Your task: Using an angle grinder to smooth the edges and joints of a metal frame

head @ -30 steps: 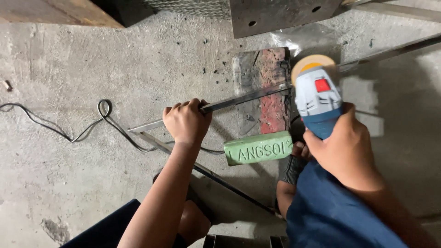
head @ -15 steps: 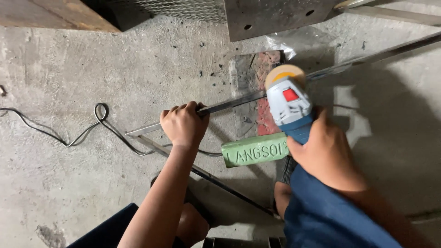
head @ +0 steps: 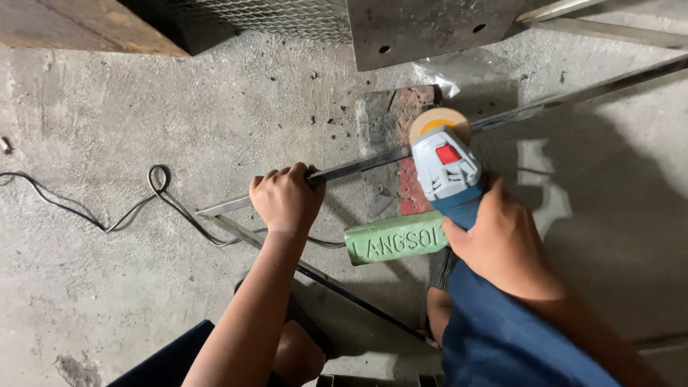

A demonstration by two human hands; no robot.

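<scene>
Surface: rough, stained grey concrete floor (head: 143,107). At the far edge, a wooden board (head: 79,25), wire mesh (head: 265,16) and a drilled steel plate (head: 430,29) are seen. A black cable (head: 107,215) is looped at left. A long metal bar (head: 373,163) is laid across a red brick (head: 405,154); a green block (head: 395,238) is lying just near of it. The bar is gripped by the left hand (head: 287,199), fingers closed round it. A grey-blue angle grinder (head: 448,172) is held in the right hand (head: 502,244), fingers wrapped about its body, its disc touching the bar.
</scene>
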